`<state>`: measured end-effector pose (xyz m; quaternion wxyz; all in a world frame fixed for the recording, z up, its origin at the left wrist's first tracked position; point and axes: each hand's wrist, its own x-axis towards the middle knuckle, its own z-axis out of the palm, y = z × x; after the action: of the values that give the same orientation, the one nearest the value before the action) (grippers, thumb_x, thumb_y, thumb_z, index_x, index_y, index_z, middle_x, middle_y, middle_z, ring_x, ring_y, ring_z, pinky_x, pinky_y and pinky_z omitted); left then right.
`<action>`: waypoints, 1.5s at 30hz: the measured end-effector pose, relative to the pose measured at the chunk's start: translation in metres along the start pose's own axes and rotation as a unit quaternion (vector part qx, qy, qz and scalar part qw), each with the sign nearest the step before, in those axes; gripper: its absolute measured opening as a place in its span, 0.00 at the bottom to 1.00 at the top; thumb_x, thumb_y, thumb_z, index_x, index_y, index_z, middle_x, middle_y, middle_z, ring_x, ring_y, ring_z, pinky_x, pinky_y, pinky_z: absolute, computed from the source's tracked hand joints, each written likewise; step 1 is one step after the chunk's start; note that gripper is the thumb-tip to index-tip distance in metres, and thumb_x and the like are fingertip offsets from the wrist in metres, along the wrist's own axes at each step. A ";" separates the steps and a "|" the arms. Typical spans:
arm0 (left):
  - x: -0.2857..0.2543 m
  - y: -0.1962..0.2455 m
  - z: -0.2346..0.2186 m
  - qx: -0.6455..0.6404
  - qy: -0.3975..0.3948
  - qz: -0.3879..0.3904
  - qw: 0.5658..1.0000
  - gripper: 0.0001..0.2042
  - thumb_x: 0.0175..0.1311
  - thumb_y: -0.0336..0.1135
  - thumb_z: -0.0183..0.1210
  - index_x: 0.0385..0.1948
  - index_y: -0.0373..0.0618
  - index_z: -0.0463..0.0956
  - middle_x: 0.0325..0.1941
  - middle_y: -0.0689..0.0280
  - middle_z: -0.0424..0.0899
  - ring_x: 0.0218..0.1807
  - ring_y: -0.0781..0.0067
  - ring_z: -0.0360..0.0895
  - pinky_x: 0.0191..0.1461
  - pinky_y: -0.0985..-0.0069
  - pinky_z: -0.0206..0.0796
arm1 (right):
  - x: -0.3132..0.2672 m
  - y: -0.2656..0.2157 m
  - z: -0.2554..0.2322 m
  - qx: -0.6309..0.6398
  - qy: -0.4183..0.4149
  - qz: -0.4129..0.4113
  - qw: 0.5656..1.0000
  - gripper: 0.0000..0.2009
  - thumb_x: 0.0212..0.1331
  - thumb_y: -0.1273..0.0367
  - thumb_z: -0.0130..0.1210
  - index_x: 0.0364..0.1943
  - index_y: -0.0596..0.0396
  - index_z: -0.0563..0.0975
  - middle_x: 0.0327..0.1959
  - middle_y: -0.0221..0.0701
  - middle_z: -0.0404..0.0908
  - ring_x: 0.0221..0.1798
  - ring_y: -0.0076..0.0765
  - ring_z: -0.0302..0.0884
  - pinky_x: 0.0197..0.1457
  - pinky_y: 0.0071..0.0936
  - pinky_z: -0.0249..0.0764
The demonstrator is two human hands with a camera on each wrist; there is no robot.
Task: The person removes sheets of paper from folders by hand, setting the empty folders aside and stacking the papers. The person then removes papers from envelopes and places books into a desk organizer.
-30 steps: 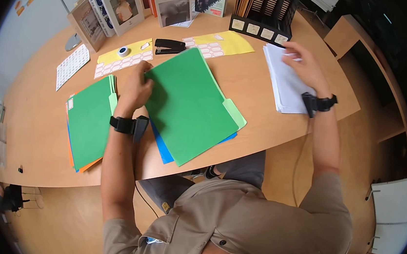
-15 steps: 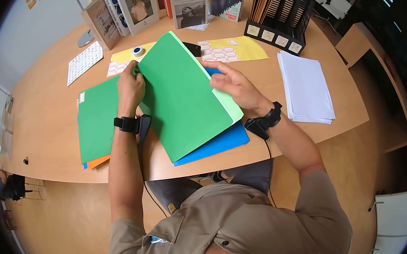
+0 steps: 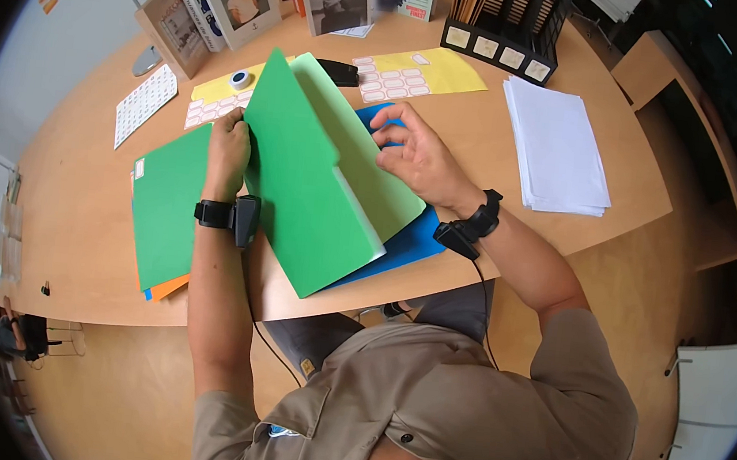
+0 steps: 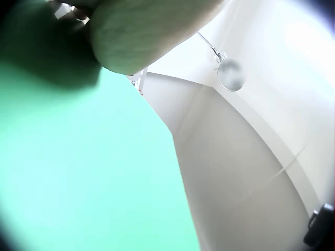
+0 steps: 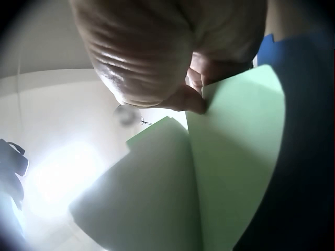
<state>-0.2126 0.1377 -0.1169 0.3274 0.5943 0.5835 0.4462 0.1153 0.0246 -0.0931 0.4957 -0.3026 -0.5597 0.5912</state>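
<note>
My left hand (image 3: 229, 147) grips the left edge of a green folder (image 3: 301, 197), thumb on its front cover. The folder stands tilted and partly open, its pale green inside (image 3: 365, 172) facing right. My right hand (image 3: 424, 160) is at the right edge of the back flap, fingers loosely bent with a gap between thumb and index. In the right wrist view the thumb lies right at the pale flap (image 5: 241, 120). A blue folder (image 3: 402, 251) lies underneath on the table. Left of my left hand rests a stack topped by another green folder (image 3: 171, 211).
White paper (image 3: 558, 151) lies in a pile at the right. Behind stand a black file organizer (image 3: 501, 52), books (image 3: 333, 0), a black stapler (image 3: 339, 73), and yellow sheets (image 3: 446, 69) with labels. A small round roll (image 3: 241, 80) and a printed sheet (image 3: 145, 106) lie at the left.
My right hand has come from the paper pile over to the green folder. The folder has tilted up, and its front cover has swung open to the left in my left hand.
</note>
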 end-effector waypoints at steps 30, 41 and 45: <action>-0.005 0.007 0.007 0.000 0.014 -0.033 0.999 0.12 0.75 0.27 0.49 0.44 0.34 0.84 0.27 0.71 0.81 0.29 0.82 0.71 0.37 0.77 0.67 | 0.000 0.008 -0.010 -0.072 -0.089 0.068 0.991 0.13 0.72 0.73 0.59 0.55 0.64 0.86 0.48 0.28 0.90 0.50 0.17 0.83 0.58 0.21 0.77; -0.024 0.032 0.020 0.191 -0.050 0.161 0.967 0.32 0.60 0.29 0.62 0.71 0.61 0.80 0.50 0.55 0.72 0.45 0.57 0.74 0.58 0.61 0.73 | 0.008 0.033 -0.029 -0.133 0.045 0.018 0.990 0.09 0.78 0.69 0.59 0.44 0.63 0.84 0.38 0.21 0.84 0.40 0.13 0.74 0.45 0.19 0.74; -0.023 0.029 0.021 0.205 -0.034 0.175 0.962 0.31 0.61 0.31 0.63 0.70 0.58 0.79 0.48 0.57 0.69 0.45 0.60 0.72 0.57 0.63 0.72 | 0.012 0.031 -0.020 -0.094 0.122 -0.023 0.988 0.11 0.80 0.67 0.58 0.38 0.61 0.80 0.32 0.18 0.78 0.37 0.11 0.67 0.40 0.18 0.70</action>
<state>-0.1803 0.1143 -0.1016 0.1348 0.7561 0.5382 0.3470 0.1214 0.0468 -0.1246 0.5428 -0.4049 -0.5549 0.4833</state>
